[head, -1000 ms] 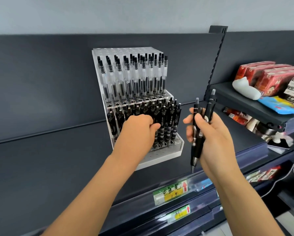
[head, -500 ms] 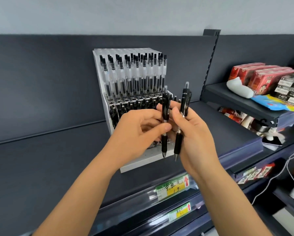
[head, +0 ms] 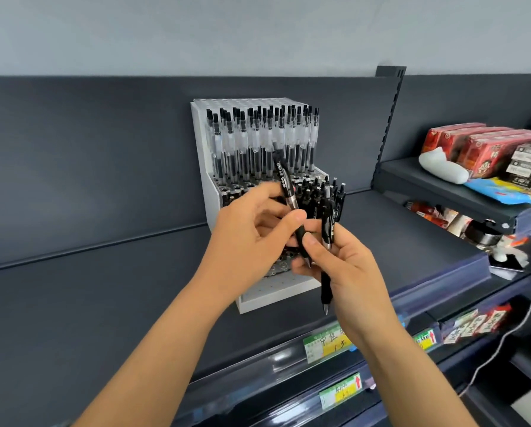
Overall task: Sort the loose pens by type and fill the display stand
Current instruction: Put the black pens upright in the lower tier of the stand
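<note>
A white tiered display stand (head: pixel 203 180) sits on the dark shelf. Its upper tier holds several clear-barrelled pens (head: pixel 259 143); its lower tier holds several black retractable pens (head: pixel 313 192). My left hand (head: pixel 252 238) pinches one black pen (head: pixel 287 192) between thumb and fingers, tilted with its top to the upper left, in front of the stand. My right hand (head: pixel 344 266) grips another black pen (head: pixel 327 241), upright with its tip down, and its thumb lies against the tip end of the left hand's pen. The hands hide much of the lower tier.
The dark shelf (head: pixel 104 288) stretches left and right of the stand, with price labels (head: pixel 325 343) on its front rail. To the right a higher shelf (head: pixel 418 180) carries red boxes (head: pixel 461 143) and a white pouch (head: pixel 442 167). A white cable (head: pixel 504 340) hangs at lower right.
My left hand came off the stand's lower tier, met the right hand and took one of its two black pens, which now tilts to the upper left. One pen stays in the right hand.
</note>
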Demonstrator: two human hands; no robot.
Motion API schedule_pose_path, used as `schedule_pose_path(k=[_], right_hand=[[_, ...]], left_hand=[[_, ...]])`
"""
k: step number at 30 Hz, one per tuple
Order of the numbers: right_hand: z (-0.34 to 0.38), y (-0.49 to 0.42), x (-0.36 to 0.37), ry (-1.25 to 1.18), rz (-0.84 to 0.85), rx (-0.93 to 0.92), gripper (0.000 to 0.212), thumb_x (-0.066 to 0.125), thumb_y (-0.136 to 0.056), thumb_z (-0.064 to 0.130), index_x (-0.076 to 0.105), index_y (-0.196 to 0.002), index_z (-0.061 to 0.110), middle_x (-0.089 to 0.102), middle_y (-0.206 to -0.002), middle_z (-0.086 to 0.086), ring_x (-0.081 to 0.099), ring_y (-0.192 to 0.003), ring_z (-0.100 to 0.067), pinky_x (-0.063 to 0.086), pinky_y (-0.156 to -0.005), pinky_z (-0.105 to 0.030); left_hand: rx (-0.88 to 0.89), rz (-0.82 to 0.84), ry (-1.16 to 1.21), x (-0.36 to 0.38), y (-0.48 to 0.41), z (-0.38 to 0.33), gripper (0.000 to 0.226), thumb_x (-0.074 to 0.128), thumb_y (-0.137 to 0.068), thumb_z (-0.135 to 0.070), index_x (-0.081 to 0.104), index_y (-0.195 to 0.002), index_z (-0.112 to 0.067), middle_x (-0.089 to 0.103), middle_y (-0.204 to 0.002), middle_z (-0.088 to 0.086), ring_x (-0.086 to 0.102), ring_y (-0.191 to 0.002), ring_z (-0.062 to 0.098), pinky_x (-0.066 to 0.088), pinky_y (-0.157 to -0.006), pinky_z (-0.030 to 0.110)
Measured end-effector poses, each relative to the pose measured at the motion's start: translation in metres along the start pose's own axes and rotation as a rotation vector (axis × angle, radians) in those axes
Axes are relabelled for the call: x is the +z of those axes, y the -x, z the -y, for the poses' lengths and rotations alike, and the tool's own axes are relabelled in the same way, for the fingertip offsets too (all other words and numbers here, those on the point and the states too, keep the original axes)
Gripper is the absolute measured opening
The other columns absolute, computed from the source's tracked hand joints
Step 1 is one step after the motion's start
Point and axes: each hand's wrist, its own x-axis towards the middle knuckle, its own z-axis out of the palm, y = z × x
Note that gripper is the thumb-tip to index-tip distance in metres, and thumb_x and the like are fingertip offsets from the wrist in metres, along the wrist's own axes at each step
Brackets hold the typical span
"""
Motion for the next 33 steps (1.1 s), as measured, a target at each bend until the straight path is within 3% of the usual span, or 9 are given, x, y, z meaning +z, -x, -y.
schedule_pose_path(k=[2,7,10,13,16,21,25,30,33], right_hand=[[-0.003,0.001,0.004,-0.031,0.001,0.007,0.020,0.053,-0.094,0.007,0.068,-0.104,0.016,0.073,-0.089,-0.008,0.064,-0.072,-0.019,0.057,-0.073,-0.028],[-0.010,0.005,0.008,0.130,-0.013,-0.065,0.019,0.054,-0.094,0.008,0.066,-0.104,0.018,0.073,-0.096,0.001,0.069,-0.088,-0.013,0.055,-0.077,-0.024],[-0.012,0.003,0.001,0.326,-0.231,-0.170,0.014,0.053,-0.096,0.019,0.064,-0.095,0.027,0.068,-0.080,0.004,0.062,-0.071,-0.013,0.053,-0.067,-0.025],[-0.010,0.000,-0.009,0.246,-0.377,-0.119,0.021,0.048,-0.099,0.031,0.058,-0.088,0.016,0.042,-0.056,0.001,0.037,-0.047,-0.013,0.036,-0.045,-0.030],[-0.009,-0.002,-0.010,0.054,-0.419,0.007,0.034,0.034,-0.103,0.034,0.060,-0.093,0.014,0.032,-0.057,0.005,0.024,-0.047,-0.010,0.021,-0.046,-0.027],[-0.011,0.004,-0.010,0.079,-0.409,-0.033,0.031,0.032,-0.102,0.016,0.063,-0.100,0.017,0.042,-0.067,0.002,0.034,-0.054,-0.012,0.030,-0.051,-0.026],[-0.012,0.009,-0.016,0.152,-0.411,-0.089,0.029,0.034,-0.104,0.016,0.062,-0.098,0.015,0.050,-0.073,0.005,0.040,-0.057,-0.012,0.037,-0.055,-0.023],[-0.014,0.013,-0.018,0.154,-0.421,-0.085,0.026,0.038,-0.103,0.016,0.063,-0.096,0.016,0.053,-0.069,0.006,0.043,-0.057,-0.011,0.041,-0.056,-0.021],[-0.018,0.014,-0.017,0.143,-0.402,-0.083,0.019,0.046,-0.100,0.016,0.065,-0.100,0.016,0.061,-0.076,0.006,0.052,-0.063,-0.008,0.047,-0.063,-0.018]], left_hand=[[-0.003,0.021,-0.034,-0.003,0.000,0.002,0.011,0.069,-0.088,-0.019,0.062,-0.084,-0.028,0.071,-0.076,-0.006,0.068,-0.065,0.005,0.052,-0.064,0.017],[0.012,-0.099,-0.068,-0.011,0.000,0.005,0.006,0.070,-0.086,-0.024,0.070,-0.089,-0.019,0.071,-0.074,-0.006,0.069,-0.070,0.008,0.055,-0.066,0.023],[-0.016,-0.170,-0.092,-0.012,0.002,0.013,0.007,0.070,-0.086,-0.022,0.071,-0.091,-0.017,0.068,-0.072,-0.008,0.068,-0.070,0.007,0.048,-0.059,0.013],[-0.005,-0.210,-0.236,-0.006,0.001,0.027,0.018,0.070,-0.087,-0.022,0.066,-0.082,-0.005,0.065,-0.070,-0.009,0.064,-0.071,0.000,0.046,-0.059,0.007],[0.005,-0.187,-0.344,0.004,0.000,0.039,0.025,0.069,-0.088,-0.022,0.061,-0.079,0.000,0.067,-0.073,-0.001,0.064,-0.072,0.005,0.051,-0.065,0.013],[-0.011,-0.074,-0.513,0.021,-0.005,0.047,0.035,0.066,-0.090,-0.026,0.049,-0.066,-0.007,0.063,-0.065,0.005,0.061,-0.065,0.019,0.053,-0.069,0.038],[0.014,-0.128,-0.497,0.019,-0.004,0.042,0.030,0.065,-0.090,-0.027,0.057,-0.074,-0.003,0.066,-0.068,0.008,0.064,-0.067,0.021,0.054,-0.070,0.040],[0.051,-0.223,-0.403,0.014,-0.009,0.025,0.028,0.066,-0.090,-0.027,0.061,-0.075,-0.004,0.063,-0.068,-0.007,0.062,-0.068,0.008,0.051,-0.067,0.020],[0.002,-0.134,-0.397,0.023,-0.012,0.038,0.029,0.068,-0.088,-0.025,0.062,-0.076,0.000,0.068,-0.071,0.004,0.064,-0.069,0.016,0.054,-0.072,0.035]])
